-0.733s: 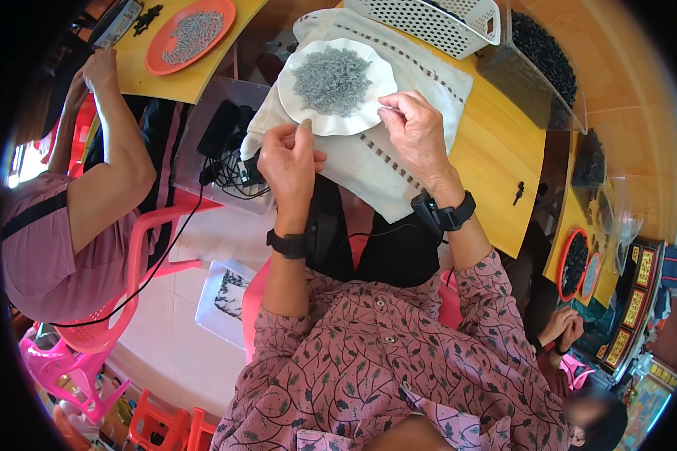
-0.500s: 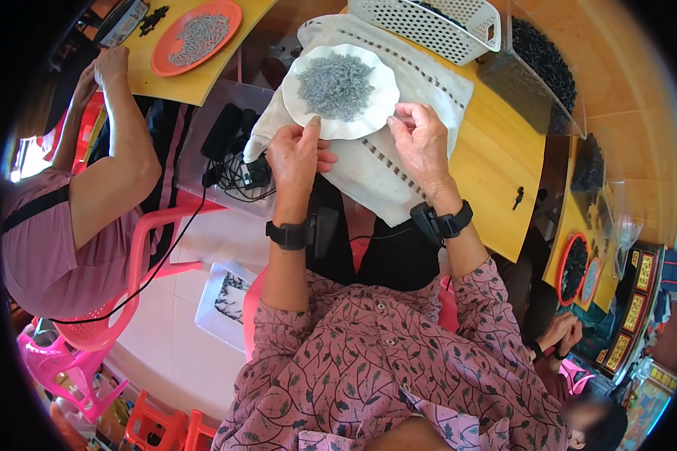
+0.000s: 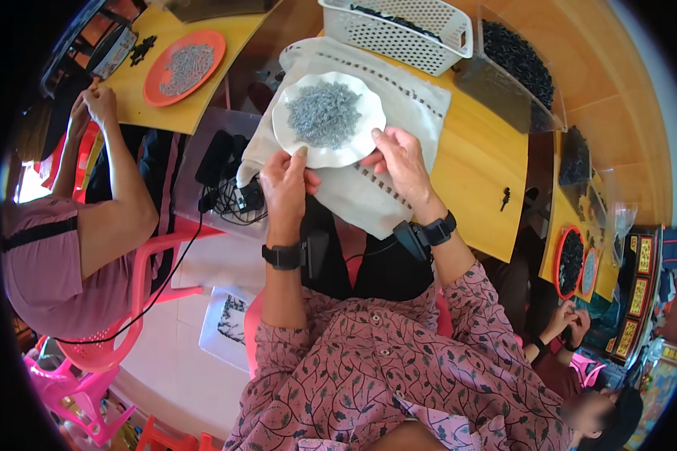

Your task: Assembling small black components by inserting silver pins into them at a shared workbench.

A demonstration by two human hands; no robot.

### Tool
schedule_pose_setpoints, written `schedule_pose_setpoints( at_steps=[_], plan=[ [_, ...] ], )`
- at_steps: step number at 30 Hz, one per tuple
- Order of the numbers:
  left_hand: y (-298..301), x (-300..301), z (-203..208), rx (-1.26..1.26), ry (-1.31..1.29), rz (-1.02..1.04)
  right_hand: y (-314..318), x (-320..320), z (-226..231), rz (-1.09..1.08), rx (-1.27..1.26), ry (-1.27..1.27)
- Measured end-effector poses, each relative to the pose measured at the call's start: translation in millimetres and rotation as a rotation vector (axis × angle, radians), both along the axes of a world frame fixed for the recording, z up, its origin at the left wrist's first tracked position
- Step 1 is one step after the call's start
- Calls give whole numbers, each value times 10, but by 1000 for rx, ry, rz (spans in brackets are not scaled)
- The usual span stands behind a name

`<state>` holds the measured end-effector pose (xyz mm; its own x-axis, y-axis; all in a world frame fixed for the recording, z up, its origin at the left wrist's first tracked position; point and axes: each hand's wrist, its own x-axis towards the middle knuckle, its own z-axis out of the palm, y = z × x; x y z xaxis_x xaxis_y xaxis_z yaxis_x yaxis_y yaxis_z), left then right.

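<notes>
A white plate [image 3: 282, 124] with a wavy rim carries a heap of small grey pieces [image 3: 323, 114], too small to name. My left hand [image 3: 284, 180] is closed on the near left rim, thumb on top and fingers curled beside and below it. On the near right rim, my right hand [image 3: 401, 161] pinches the plate with its thumb on top; its other fingers are partly hidden. Beneath the plate lies a white cloth [image 3: 421, 105] with a dashed brown stripe, spread over the yellow table [image 3: 481, 180]. Whether the plate touches the cloth, I cannot tell.
Behind the cloth stands a white perforated basket [image 3: 395, 41], beside a clear bin [image 3: 515, 71] of dark pieces. A small dark piece [image 3: 505, 198] lies at the right. Left are an orange plate [image 3: 152, 79], black cables [image 3: 229, 199] and a seated person [image 3: 75, 248]; another person's hands [image 3: 568, 327] show at right.
The whole view has shifted a little. The plate sits slightly nearer to me, both hands still on its rim. At the left, the other person's hands have shifted.
</notes>
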<state>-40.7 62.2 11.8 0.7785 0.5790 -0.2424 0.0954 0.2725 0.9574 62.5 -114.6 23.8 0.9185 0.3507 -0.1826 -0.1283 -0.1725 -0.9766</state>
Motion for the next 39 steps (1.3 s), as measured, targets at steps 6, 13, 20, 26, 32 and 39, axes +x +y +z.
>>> schedule_pose_setpoints(
  at_steps=[6, 13, 20, 26, 32, 39],
  plan=[
    [-162, -27, 75, -49, -98, -101, -194, -85, 160, -11, -20, -1],
    [-406, 28, 201, -39, -145, -214, -527, -209, 139, -153, 130, -43],
    [-704, 85, 96, 27, -183, -324, -1069, -382, 79, -462, 213, -58],
    [-155, 18, -154, 1013, -39, 189, -1325, -274, -80, -575, 252, -79],
    [18, -16, -210, 1111, 91, 224, -1439, -220, -171, -705, 247, -105],
    [44, -79, -294, 979, 107, 213, -1475, -167, -254, -781, 226, -82]
  ],
)
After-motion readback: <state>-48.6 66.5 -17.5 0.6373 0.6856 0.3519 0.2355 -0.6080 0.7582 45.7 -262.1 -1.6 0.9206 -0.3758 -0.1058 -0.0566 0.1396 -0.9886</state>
